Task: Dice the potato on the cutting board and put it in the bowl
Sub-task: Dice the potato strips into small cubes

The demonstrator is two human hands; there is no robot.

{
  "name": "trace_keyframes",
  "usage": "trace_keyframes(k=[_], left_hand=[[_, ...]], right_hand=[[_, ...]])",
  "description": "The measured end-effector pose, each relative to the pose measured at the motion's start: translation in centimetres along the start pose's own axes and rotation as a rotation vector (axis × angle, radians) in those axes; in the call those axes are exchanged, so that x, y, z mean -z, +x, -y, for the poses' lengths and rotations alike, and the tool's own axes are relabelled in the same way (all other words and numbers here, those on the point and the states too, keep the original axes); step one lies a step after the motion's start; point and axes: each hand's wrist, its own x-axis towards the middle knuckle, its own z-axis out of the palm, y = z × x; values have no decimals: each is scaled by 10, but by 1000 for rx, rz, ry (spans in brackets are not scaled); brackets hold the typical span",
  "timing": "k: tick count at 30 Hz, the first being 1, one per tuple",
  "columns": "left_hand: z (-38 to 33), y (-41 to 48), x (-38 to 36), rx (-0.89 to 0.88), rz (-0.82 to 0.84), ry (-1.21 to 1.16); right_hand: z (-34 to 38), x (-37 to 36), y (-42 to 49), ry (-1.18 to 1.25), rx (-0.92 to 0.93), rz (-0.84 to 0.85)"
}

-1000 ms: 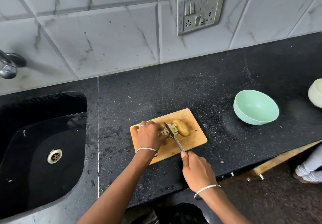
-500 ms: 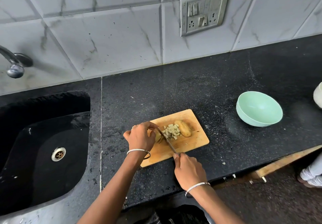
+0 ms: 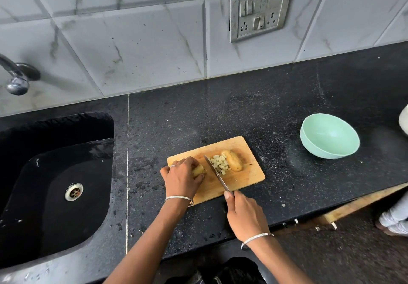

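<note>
Knife (image 3: 217, 174) shifted right of potato piece (image 3: 198, 170), mostly hidden under left hand (image 3: 182, 178)

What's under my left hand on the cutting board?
A piece of potato, gripped by the left hand; only its right end shows. The rest is covered by the hand.

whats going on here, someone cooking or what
A person is dicing potato on a wooden cutting board on the black counter. The left hand holds a potato piece down, and the right hand grips a knife whose blade lies between that piece and a pile of diced cubes. An uncut potato chunk lies beside the cubes. The green bowl to the right is empty.
</note>
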Motion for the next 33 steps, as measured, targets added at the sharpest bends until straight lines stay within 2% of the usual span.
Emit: trace_keyframes(k=[5, 10, 17, 23, 33], left_hand=[[2, 1, 2, 16, 10, -76], [7, 1, 1, -2, 31, -227], [6, 2, 6, -6, 48, -231], [6, 0, 9, -14, 41, -216], [7, -2, 6, 42, 13, -243]], right_hand=[[8, 0, -4, 8, 59, 0], [11, -1, -4, -44, -11, -3], [10, -17, -4, -1, 19, 89], [12, -10, -3, 47, 26, 11], [24, -4, -8, -65, 62, 13]])
